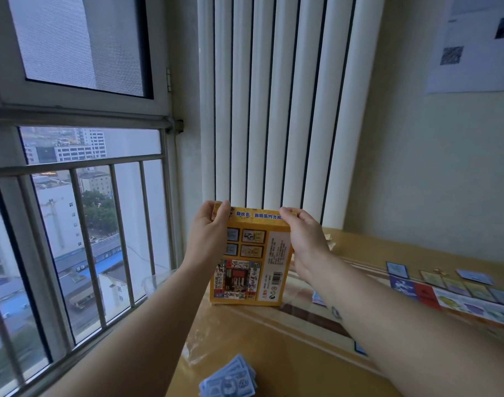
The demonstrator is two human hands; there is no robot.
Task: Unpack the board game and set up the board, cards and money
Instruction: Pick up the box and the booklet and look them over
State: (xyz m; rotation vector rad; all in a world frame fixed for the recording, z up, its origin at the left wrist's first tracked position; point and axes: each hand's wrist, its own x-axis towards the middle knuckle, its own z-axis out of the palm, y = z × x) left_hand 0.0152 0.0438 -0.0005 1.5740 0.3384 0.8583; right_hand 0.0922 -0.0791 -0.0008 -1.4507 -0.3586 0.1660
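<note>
A yellow game box stands upright on the table's far left part, its printed back facing me. My left hand grips its upper left corner. My right hand grips its upper right corner and right side. A stack of blue paper money lies near the front edge. At the right, the game board lies flat, with several cards laid out along its far side.
The table has a yellow patterned top under clear film. A barred window borders it on the left. White radiator columns rise behind the box. A paper sheet hangs on the right wall.
</note>
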